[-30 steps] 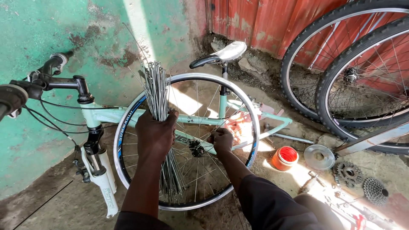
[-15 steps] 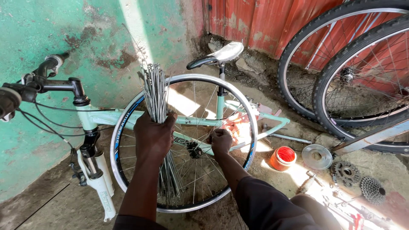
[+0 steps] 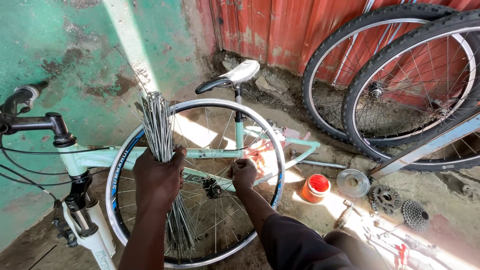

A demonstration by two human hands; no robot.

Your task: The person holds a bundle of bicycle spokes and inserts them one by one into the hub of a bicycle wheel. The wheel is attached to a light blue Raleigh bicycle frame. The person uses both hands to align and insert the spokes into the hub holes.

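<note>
My left hand (image 3: 159, 179) grips a thick bundle of loose metal spokes (image 3: 159, 127), held upright in front of a bare silver wheel rim (image 3: 265, 135). The rim has several spokes laced in and a dark hub (image 3: 212, 188) at its middle. My right hand (image 3: 243, 173) is closed, pinching a spoke just right of the hub. Behind the rim stands a pale green bicycle frame (image 3: 87, 159) with a white and black saddle (image 3: 234, 76) and black handlebars (image 3: 30, 121).
Two tyred wheels (image 3: 400, 75) lean on a red corrugated wall at the right. On the dirt ground lie an orange tub (image 3: 315, 188), a round metal lid (image 3: 353, 182), cog sets (image 3: 400, 206) and small tools. A green wall stands left.
The view has drifted slightly; the bicycle and rim sit a little further left in the picture. Both hands keep the same hold at the rim.
</note>
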